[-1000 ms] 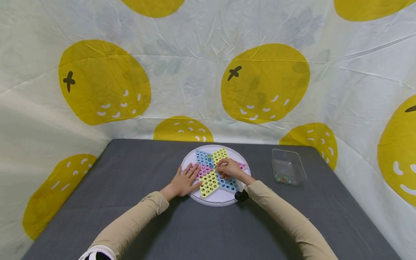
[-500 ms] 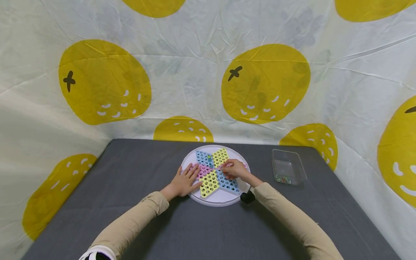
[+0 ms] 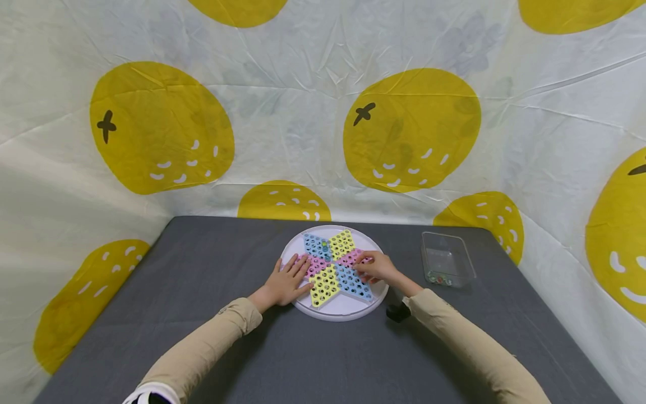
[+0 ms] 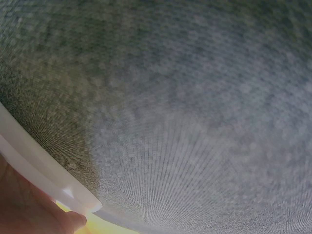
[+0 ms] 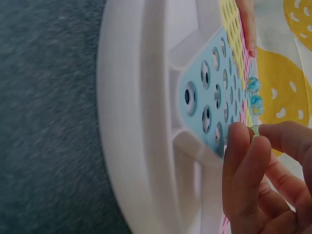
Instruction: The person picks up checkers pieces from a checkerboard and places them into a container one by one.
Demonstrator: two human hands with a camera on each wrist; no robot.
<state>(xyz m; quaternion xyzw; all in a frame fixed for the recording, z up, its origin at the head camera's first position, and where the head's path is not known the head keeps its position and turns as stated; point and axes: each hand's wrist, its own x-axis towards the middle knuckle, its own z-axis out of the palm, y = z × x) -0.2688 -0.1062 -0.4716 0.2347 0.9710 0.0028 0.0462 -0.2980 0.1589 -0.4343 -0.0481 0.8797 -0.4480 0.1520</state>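
Note:
A round white Chinese checkers board [image 3: 335, 312], with a star of blue, yellow and pink holed sections, lies on the dark cloth. My left hand [image 3: 286, 280] rests on the board's left side, fingers spread. In the left wrist view, only part of that hand [image 4: 31, 209] shows by the white rim. Over the right side of the star, my right hand [image 3: 377, 267] pinches a greenish glass marble [image 5: 255, 129] between thumb and fingers. Blue-swirled marbles [image 5: 256, 103] sit on the board beyond it. A small green marble [image 3: 324, 244] sits in the blue section at the back.
To the right of the board stands a clear plastic box [image 3: 446, 255] with several marbles [image 3: 439, 279] at its near end. Dark grey cloth [image 3: 323, 359] covers the table. A white curtain [image 3: 292, 129] printed with yellow fruit hangs behind and at the sides.
My right hand has moved right across the board, from near the star's centre toward its right side, uncovering more of the pink section. My left hand has stayed in place.

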